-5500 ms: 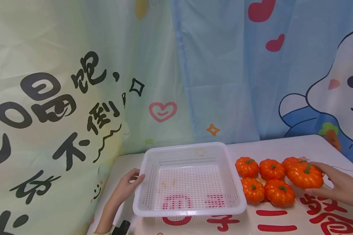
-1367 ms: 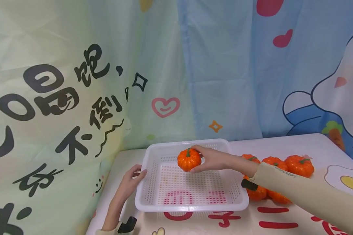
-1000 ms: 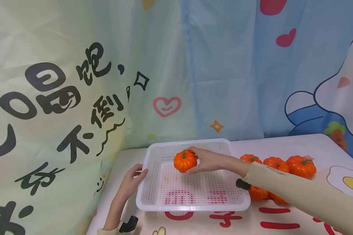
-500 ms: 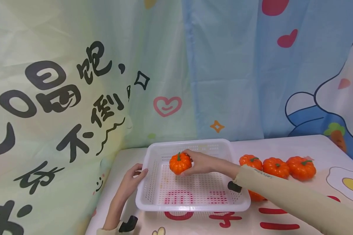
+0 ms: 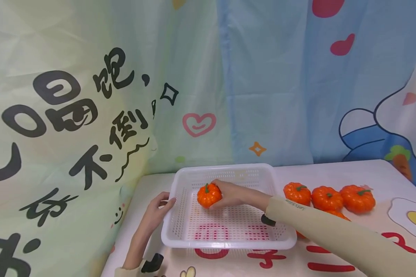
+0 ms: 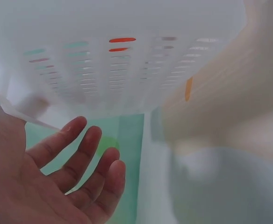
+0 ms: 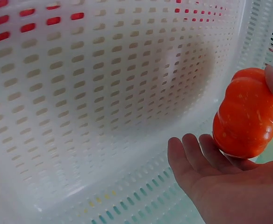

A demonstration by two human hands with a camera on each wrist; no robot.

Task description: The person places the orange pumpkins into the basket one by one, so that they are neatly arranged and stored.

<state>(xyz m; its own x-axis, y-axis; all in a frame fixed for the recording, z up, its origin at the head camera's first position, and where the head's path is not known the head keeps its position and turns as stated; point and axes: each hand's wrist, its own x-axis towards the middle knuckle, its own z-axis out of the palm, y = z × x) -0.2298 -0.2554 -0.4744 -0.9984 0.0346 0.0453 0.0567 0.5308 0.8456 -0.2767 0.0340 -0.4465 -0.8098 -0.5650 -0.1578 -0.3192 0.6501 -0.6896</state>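
Observation:
A white perforated plastic basket stands on the table. My left hand holds its left rim, thumb on the rim and fingers outside it; in the left wrist view the fingers extend loosely beneath the basket's wall. Inside the basket, toward its left half, my right hand grips a small orange toy pumpkin with a green stem. In the right wrist view the thumb lies on one side of the pumpkin and the fingers on the other, close over the perforated floor.
Several more orange pumpkins sit on the table right of the basket, some partly hidden by the right sleeve. A printed cloth covers the table. Behind and to the left hangs a printed curtain.
The right hand took a pumpkin from the group at right and carried it left over the basket. Over the last second it moved farther left and lower. The left hand stayed on the rim.

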